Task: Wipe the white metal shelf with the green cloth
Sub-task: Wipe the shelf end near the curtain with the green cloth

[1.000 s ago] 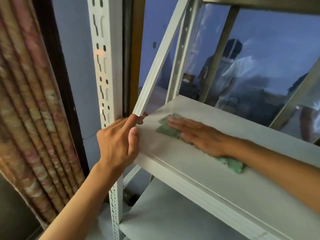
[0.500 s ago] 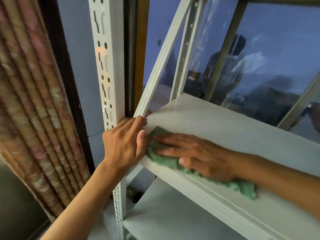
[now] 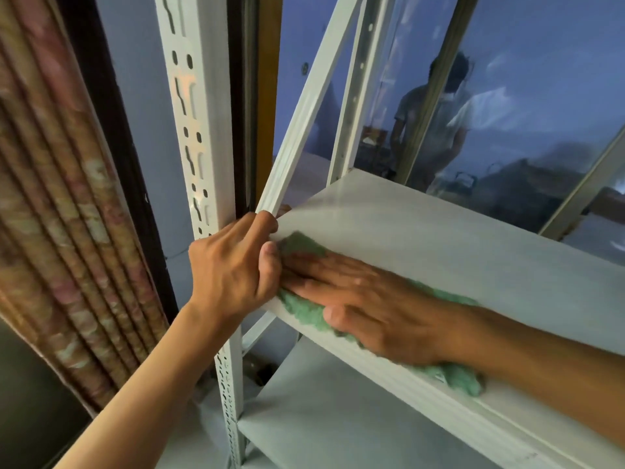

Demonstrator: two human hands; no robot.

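At the near left corner of the white shelf, the left hand is gripping the shelf's corner with fingers curled over the edge, while the right hand is pressing the green cloth flat with fingers straight and together. The cloth is lying bunched under the palm along the near edge, fuzzy and pale green. Wiping is under way; judging from this, the far and right stretches are probably waiting, though the surface is looking clean and matte.
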